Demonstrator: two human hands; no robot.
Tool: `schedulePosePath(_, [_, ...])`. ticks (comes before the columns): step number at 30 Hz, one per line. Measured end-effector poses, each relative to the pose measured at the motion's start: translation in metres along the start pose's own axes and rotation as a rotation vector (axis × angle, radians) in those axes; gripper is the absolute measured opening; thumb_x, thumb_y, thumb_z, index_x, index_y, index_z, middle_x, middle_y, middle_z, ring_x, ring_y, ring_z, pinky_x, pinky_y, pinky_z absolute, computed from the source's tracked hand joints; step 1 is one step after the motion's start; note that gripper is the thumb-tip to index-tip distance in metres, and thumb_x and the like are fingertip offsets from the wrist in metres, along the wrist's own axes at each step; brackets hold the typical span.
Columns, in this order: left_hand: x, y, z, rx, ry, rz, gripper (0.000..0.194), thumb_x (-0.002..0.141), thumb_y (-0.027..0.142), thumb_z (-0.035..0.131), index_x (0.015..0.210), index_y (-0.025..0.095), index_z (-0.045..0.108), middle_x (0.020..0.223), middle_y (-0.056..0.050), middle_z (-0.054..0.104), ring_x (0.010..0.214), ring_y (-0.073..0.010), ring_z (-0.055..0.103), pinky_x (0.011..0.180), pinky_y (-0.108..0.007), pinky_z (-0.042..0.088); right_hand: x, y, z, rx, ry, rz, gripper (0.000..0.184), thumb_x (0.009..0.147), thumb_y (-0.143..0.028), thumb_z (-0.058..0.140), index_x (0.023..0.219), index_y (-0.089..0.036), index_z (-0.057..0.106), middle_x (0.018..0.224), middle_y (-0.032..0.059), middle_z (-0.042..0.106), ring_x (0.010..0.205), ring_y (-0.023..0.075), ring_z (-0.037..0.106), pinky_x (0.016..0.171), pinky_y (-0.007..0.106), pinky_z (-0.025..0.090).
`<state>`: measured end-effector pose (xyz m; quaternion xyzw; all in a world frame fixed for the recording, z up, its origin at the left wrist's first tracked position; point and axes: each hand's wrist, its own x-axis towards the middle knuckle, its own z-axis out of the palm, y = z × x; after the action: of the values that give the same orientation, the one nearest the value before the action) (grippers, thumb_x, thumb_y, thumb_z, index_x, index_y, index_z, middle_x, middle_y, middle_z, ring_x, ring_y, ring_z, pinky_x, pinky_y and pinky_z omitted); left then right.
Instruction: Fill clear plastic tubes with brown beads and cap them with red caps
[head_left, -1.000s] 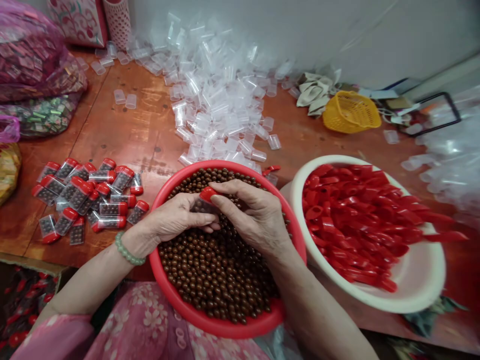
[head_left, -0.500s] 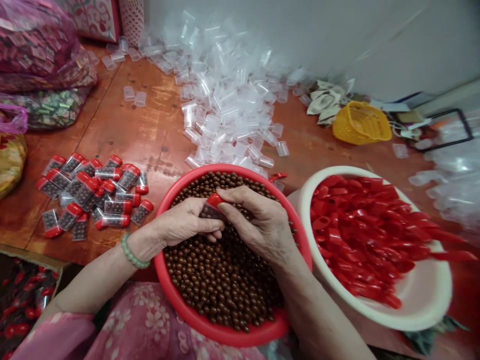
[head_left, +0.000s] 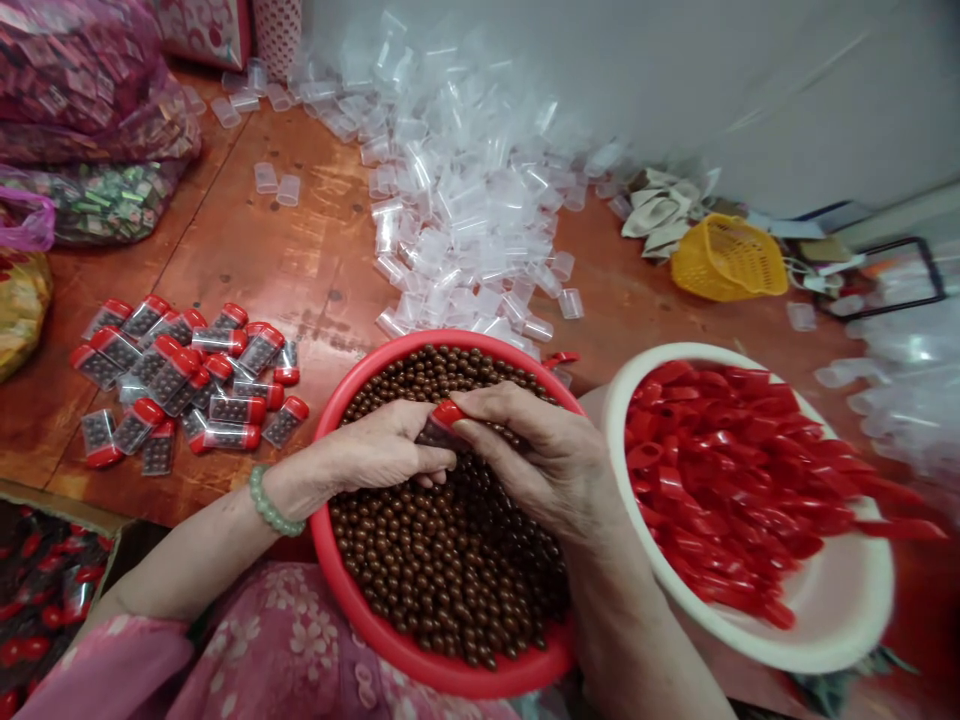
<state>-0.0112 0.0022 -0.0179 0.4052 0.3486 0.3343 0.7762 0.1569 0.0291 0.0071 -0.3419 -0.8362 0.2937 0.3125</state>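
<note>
Left hand [head_left: 379, 448] and right hand [head_left: 536, 455] are pressing in together, fingers pinching a clear tube [head_left: 435, 432] with a red cap [head_left: 448, 412], which is tilting just above the brown balls [head_left: 442, 565]. Most of the tube is hidden by the fingers. The balls are filling a red basin [head_left: 450, 340] that is sitting in front of the person, a pink sleeve [head_left: 97, 670] showing below the left arm. A green bead bracelet [head_left: 268, 500] is circling the left wrist. Just right of the basin, a white basin [head_left: 825, 640] is holding loose red caps [head_left: 720, 470]. Capped, filled tubes [head_left: 172, 380] are lying in a heap left of the red basin on an orange-brown table [head_left: 315, 260]. Empty clear tubes [head_left: 465, 200] are spreading across the table up to a pale wall [head_left: 750, 80]. A yellow basket [head_left: 727, 260] is sitting on its side near the wall, and stuffed plastic bags [head_left: 75, 90] are piling up at top left.
</note>
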Motion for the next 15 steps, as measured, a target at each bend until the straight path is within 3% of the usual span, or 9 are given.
schedulePosePath(7, [-0.001,-0.002,-0.002,-0.132,-0.016,0.000,0.011,0.069,0.013,0.068,0.073,0.013,0.058,0.060,0.003,0.056,0.055,-0.0076,0.051,0.057,-0.021,0.043,-0.008,0.002,0.012,-0.089,0.119,-0.082,0.019,0.088,-0.019,0.062,0.107,-0.025,0.063,0.094,0.0057,0.072,0.083,0.0207,0.069,0.074,0.038,0.058])
schedulePosePath(8, [-0.001,-0.002,-0.003,-0.187,-0.029,0.006,0.015,0.067,0.017,0.073,0.072,0.013,0.059,0.061,0.003,0.057,0.056,-0.0078,0.052,0.058,-0.021,0.044,-0.009,0.001,0.013,-0.130,0.103,-0.107,0.025,0.087,-0.026,0.064,0.112,-0.024,0.061,0.097,0.0076,0.071,0.086,0.0230,0.069,0.075,0.040,0.058])
schedulePosePath(12, [-0.001,-0.002,-0.006,-0.374,-0.099,0.012,0.033,0.062,0.034,0.085,0.071,0.010,0.064,0.067,-0.003,0.063,0.062,-0.0107,0.059,0.063,-0.023,0.046,-0.009,-0.003,0.018,-0.351,0.045,-0.178,0.077,0.075,-0.053,0.073,0.136,-0.017,0.043,0.116,0.0184,0.064,0.104,0.0350,0.063,0.084,0.053,0.054])
schedulePosePath(15, [0.000,0.000,-0.006,-0.458,-0.124,-0.024,0.037,0.059,0.035,0.088,0.076,0.008,0.068,0.072,-0.005,0.067,0.066,-0.0127,0.063,0.067,-0.024,0.050,-0.007,-0.005,0.021,-0.460,0.092,-0.226,0.075,0.077,-0.047,0.071,0.137,-0.016,0.039,0.112,0.0187,0.064,0.101,0.0340,0.063,0.083,0.051,0.053])
